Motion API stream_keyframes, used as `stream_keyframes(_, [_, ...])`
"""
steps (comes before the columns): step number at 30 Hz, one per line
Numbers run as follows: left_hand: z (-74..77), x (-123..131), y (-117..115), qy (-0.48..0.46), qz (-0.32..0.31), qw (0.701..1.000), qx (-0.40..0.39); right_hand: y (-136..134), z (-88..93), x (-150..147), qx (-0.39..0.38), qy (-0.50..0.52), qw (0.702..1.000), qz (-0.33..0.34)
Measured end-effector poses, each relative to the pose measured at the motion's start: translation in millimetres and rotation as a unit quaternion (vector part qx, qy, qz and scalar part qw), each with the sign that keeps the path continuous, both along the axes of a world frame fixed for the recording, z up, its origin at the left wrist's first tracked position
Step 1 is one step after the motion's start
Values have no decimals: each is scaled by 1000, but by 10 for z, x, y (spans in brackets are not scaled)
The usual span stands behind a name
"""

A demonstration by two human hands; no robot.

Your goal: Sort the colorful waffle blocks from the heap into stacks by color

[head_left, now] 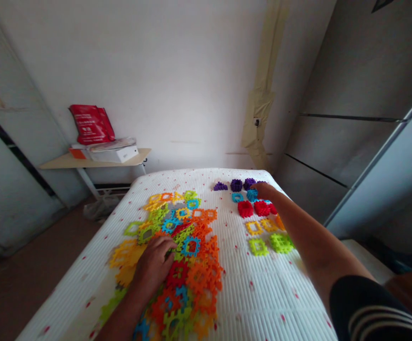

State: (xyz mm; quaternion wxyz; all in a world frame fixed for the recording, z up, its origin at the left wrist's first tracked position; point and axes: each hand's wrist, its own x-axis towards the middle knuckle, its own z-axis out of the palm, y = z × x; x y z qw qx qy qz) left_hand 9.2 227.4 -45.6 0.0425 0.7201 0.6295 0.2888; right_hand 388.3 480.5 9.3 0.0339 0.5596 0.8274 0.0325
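Observation:
Toothed plastic building pieces in many colours lie in a wide loose pile (pixel 199 274) on the left half of the bed. My left hand (pixel 156 258) rests over the middle of this pile, fingers bent and a gap beside the thumb. Stretched to the far right, my right hand (pixel 263 190) has its fingertips closed on a small blue building piece (pixel 252 195); the palm side is hidden. Around it stand purple pieces (pixel 236 184), another blue piece (pixel 237 197), red stacks (pixel 245 209), yellow pieces (pixel 253 228) and green pieces (pixel 258 246), sorted in rows by colour.
A white quilted sheet (pixel 241 293) with small red marks covers the bed. Beyond its left side, a small table (pixel 64 162) carries a red bag (pixel 91 124) and a white box (pixel 117 154). A grey wardrobe (pixel 334 142) stands on the right.

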Motion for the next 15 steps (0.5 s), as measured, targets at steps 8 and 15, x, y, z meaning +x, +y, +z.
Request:
stream_keyframes(8, [74, 57, -33, -17, 2, 1000, 0, -57, 126, -54, -5, 2, 1000, -13])
stream_keyframes(15, [157, -13, -29, -65, 40, 996, 35, -510, 279, -322, 55, 65, 994, 64])
